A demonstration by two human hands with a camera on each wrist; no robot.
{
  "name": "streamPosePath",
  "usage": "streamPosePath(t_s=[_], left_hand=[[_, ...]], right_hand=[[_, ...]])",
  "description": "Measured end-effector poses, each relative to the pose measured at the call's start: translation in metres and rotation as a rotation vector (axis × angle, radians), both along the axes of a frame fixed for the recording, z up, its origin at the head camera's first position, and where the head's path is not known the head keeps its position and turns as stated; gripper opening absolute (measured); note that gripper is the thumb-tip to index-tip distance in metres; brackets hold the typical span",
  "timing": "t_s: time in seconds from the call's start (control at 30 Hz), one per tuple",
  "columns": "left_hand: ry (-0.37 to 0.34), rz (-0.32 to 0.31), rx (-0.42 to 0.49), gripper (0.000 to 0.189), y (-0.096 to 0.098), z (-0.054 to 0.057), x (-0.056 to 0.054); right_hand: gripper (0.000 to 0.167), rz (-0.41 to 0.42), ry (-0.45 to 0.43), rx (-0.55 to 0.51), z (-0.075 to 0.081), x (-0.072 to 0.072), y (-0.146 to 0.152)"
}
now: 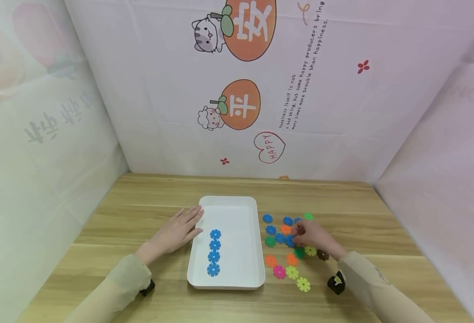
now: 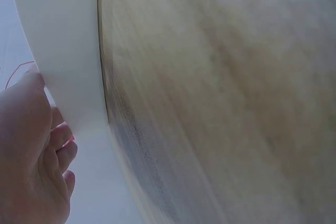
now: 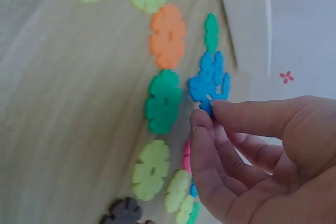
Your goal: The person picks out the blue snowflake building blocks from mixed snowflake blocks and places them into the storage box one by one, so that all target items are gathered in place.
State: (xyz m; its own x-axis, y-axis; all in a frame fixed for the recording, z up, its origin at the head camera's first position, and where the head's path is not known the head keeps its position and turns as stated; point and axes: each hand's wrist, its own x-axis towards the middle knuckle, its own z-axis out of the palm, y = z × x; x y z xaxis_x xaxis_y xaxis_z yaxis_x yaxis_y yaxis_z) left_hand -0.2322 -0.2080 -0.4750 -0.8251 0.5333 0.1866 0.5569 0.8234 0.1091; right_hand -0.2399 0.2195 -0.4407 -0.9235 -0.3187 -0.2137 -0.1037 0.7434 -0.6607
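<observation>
Fingers (image 3: 244,115) of the right hand (image 1: 317,237) curl together, thumb towards index, and appear to pinch the edge of a blue piece (image 3: 200,89) among the loose pieces (image 1: 292,259) right of centre in the head view; whether it is off the counter (image 1: 99,215) I cannot tell. The relation that matters most, I judge, is sideways: the white tray (image 1: 237,251) lies left of these fingers in the frame, its long axis running up and down, and the column of four blue pieces (image 1: 214,256) inside follows that line, nearer its left wall. The left hand (image 1: 176,232), fingers straight, rests at the tray's left edge, well apart from the pinched piece. Hidden: the right hand partly covers another blue piece (image 1: 297,220), and a brown piece (image 1: 323,255) is cut off by the wrist. In the right wrist view the blue pieces overlap, blurring their outlines.
</observation>
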Motion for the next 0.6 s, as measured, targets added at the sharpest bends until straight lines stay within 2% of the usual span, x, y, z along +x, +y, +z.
streamPosePath(t_s=[0.27, 0.6], left_hand=[[-0.024, 0.014, -0.026, 0.063, 0.0, 0.003, 0.0], [-0.03, 0.012, -0.003, 0.063, 0.001, 0.002, 0.001]], right_hand=[[0.008, 0.044, 0.018, -0.005, 0.021, -0.005, -0.013], [0.009, 0.096, 0.064, -0.023, 0.039, -0.021, -0.047]])
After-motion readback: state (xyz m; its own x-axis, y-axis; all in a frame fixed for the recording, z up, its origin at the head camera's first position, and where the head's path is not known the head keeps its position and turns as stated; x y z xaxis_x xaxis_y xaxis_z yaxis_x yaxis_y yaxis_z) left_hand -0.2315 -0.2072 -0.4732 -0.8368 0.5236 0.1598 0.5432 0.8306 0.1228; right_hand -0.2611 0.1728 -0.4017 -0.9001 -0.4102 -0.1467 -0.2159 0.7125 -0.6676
